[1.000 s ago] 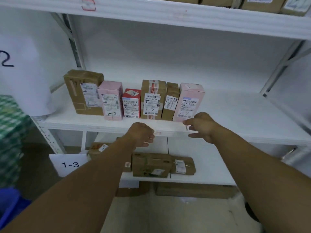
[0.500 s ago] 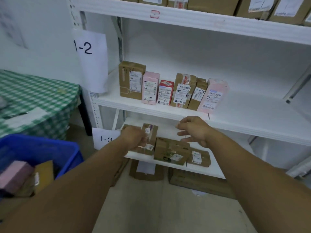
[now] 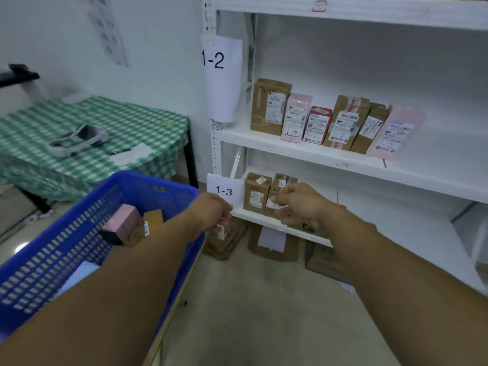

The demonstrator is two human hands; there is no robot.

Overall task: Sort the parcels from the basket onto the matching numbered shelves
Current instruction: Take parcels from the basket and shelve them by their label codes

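Holding nothing: left hand loosely curled just past the basket's far corner, right hand loosely curled in front of two brown boxes on the 1-3 shelf. Lying in the basket, a pink parcel against a brown one; standing in a row on the 1-2 shelf, six labelled parcels.

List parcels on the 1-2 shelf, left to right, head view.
large brown box → pink box → red box → taped brown box → narrow brown box → leaning pink box
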